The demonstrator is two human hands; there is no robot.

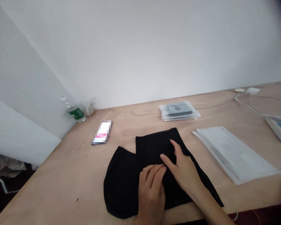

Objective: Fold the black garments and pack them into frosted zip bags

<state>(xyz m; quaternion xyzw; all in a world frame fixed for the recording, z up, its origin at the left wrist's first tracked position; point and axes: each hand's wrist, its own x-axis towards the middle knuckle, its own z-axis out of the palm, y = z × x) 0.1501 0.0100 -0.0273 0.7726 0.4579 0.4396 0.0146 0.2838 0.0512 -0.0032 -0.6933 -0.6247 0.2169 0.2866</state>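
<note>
A piece of black cloth (121,184) lies folded on the wooden table (61,175), with a notch in its upper left edge. My left hand (152,187) is on the middle of the cloth, its fingers bent and close together; whether they pinch any fabric cannot be made out. To its right, my right hand (184,165) rests over the cloth with thumb and index finger spread apart and nothing between them. The fingertips of my left hand are close beside the right thumb.
A phone (102,132), a bottle (76,112) and a small bag (90,107) are at the left. Packed plastic bags (179,111) lie behind the cloth, larger white bags (236,153) right of it. Cables and a white device (279,128) are far right.
</note>
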